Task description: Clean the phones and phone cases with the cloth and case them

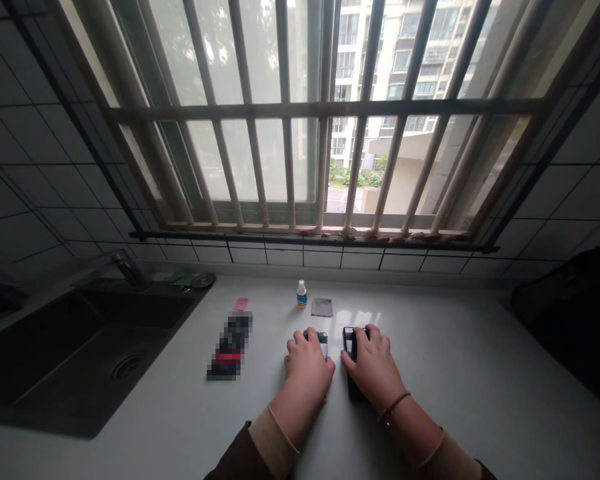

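Observation:
Side by side on the counter lie two dark, glossy phone-like devices. My left hand [307,363] is over the left phone [323,341], its fingers curled over the far end and its thumb along the right side; most of that phone is hidden under the palm. Over the right phone [350,343] lies my right hand [375,360], thumb at the left edge and fingers bent across the top. Beyond them stands a small bottle [301,295] with a white cap and a blue and yellow label. A grey cloth square [322,307] lies flat to its right.
A pixelated dark item with a red band [228,357] lies left of my hands, below a pink slip [241,304]. The sink [93,427] and tap [129,270] are at far left. A black bulky object [575,327] stands at right. Behind the counter is a barred window [325,110].

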Motion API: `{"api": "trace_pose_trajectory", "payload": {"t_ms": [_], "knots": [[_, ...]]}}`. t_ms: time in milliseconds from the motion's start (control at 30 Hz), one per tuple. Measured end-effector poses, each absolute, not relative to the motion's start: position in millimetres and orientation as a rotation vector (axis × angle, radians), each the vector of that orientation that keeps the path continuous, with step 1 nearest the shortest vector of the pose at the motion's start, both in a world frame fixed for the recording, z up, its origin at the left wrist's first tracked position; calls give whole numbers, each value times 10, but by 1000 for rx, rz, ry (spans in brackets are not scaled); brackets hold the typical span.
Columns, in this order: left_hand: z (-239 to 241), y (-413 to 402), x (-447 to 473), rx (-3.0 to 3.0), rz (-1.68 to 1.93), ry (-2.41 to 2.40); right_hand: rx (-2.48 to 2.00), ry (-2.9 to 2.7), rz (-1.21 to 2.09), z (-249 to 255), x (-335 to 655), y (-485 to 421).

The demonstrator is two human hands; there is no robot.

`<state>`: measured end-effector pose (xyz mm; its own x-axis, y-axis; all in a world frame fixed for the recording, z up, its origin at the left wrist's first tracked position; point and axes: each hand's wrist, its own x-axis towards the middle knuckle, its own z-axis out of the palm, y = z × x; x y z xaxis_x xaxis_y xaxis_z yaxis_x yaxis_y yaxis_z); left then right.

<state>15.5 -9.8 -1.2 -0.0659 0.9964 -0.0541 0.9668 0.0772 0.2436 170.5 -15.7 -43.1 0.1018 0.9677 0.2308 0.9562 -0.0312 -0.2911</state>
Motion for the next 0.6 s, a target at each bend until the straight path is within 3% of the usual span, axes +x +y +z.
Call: {"api": "trace_pose_trajectory", "payload": {"t_ms": [200, 400, 600], "knots": [[-72, -120, 81, 2023, 305, 2140, -1975, -1860, 37, -434, 1703, -158], [-15, -146, -169, 2312, 622, 1964, -1680, -1752, -108, -136, 1916, -176], [-105, 44, -490, 2106, 329, 2109, -2259, -1733, 183, -209, 2353, -108]]}}
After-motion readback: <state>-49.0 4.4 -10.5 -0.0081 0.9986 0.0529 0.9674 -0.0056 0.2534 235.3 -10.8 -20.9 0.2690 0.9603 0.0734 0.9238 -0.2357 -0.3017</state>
